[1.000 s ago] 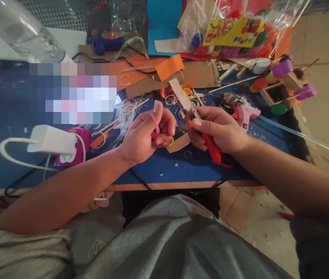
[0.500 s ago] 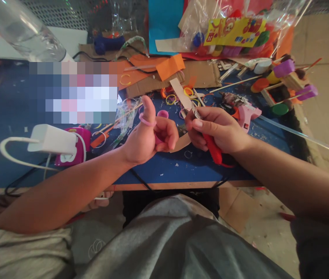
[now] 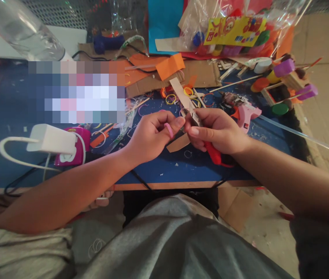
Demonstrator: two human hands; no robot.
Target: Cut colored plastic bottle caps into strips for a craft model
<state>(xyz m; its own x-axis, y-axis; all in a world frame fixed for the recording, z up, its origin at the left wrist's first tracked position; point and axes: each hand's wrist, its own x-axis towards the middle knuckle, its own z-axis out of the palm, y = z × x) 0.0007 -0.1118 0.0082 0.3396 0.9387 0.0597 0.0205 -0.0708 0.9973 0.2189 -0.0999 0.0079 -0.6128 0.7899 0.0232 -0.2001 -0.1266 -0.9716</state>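
My right hand (image 3: 219, 130) is closed around red-handled pliers (image 3: 212, 152), their metal jaws pointing up and left. Close by, at the jaws, is my left hand (image 3: 154, 135), with thumb and fingertips pinched together; whatever they grip is too small or hidden to make out. A pink ring (image 3: 169, 130) circles the left thumb. Behind the hands a pale card strip (image 3: 178, 91) slants up from the jaws. Another tan strip (image 3: 179, 143) lies on the blue table (image 3: 152, 172) below the fingertips.
A pink glue gun (image 3: 245, 116) with a clear glue stick lies right of my hands. Coloured rings (image 3: 170, 99) and scraps lie beyond them. At left sits a white charger (image 3: 50, 139) with cables; a clear bottle (image 3: 33, 33) leans behind. A small wooden model (image 3: 280, 91) stands at right.
My left thumb has come down from pointing up to meet the fingers in a pinch. That hand has moved right, up to the pliers' jaws. The right hand has barely moved.
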